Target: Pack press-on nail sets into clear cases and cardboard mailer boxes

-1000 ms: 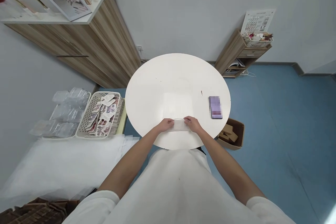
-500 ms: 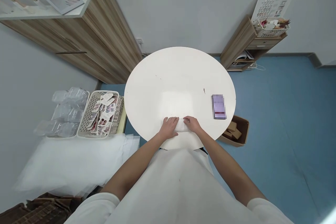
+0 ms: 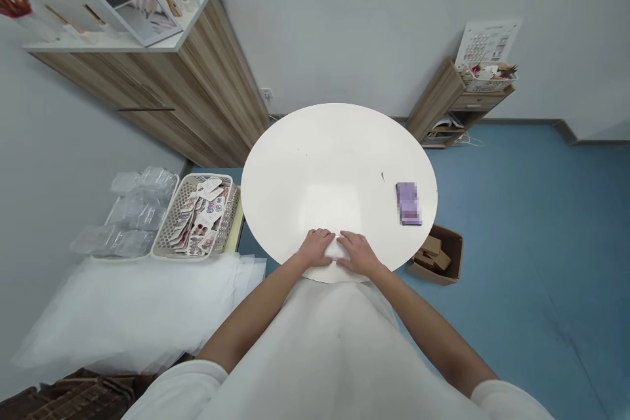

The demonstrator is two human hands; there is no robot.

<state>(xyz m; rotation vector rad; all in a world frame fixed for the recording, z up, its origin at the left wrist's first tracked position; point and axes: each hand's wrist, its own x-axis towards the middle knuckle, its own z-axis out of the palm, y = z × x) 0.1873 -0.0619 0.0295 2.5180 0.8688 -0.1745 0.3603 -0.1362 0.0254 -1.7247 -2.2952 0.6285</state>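
Note:
A small white packet [image 3: 336, 249], perhaps a folded sheet, lies on the white oval table [image 3: 339, 151] close to its near edge. My left hand [image 3: 316, 247] grips its left end, thumb on the near side and fingers on the far side. On the right end, my right hand [image 3: 358, 253] holds it in the same way. Only the middle of the packet shows between my hands; its ends are hidden. Farther right on the table rests a purple box-like item [image 3: 408, 203], blurred in the picture.
Left of the table stand a white basket of printed cards [image 3: 167, 246], clear plastic boxes [image 3: 142, 210] and a stack of thin white sheets [image 3: 147, 308]. A carton [image 3: 450, 269] with small brown boxes sits on the floor at right. Wooden cabinets [image 3: 216, 79] line the wall.
The camera view has shifted. My right hand has gone from pinching the packet's far edge to wrapping its right end, and both hands are closer together.

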